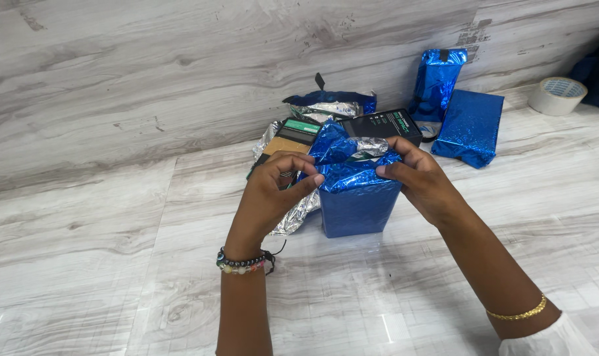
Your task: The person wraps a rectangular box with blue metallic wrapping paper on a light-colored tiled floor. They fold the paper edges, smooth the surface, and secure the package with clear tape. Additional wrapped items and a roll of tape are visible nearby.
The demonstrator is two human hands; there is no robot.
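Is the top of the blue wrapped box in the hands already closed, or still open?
Still open. On the blue wrapped box, top foil stands crumpled, silver underside showing, while the left hand and right hand pinch its edges.

Bright, even light; soft glare on the glossy floor (392,310), sharp focus, slight bending at edges.

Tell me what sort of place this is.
Probably a home or small workroom floor used for gift wrapping: pale wood-look floor, two wrapped blue foil parcels, a tape roll, unwrapped boxes.

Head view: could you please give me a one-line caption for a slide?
Both hands, left hand and right hand, pinch blue foil wrap folded over an upright box on a grey wood-grain surface.
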